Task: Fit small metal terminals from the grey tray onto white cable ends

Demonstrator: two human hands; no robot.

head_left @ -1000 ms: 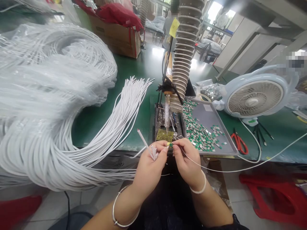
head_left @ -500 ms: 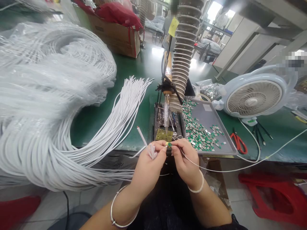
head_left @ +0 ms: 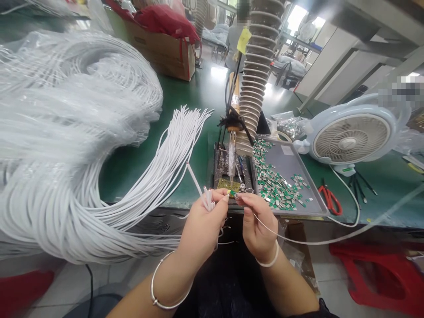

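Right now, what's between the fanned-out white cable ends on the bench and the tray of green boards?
In the head view: green benchtop, then the soldering iron above a dark base, with the ribbed hose hanging alongside.

Light-blue fan is standing at right on green table, its face tilting upward; red-handled pliers are lying near it, on the viewer's side. Cardboard box is sitting at the back, red cloth covering part of its top. Ribbed hose is hanging down mid-view, yellow note showing just beside. Red plastic stool is standing lower right.
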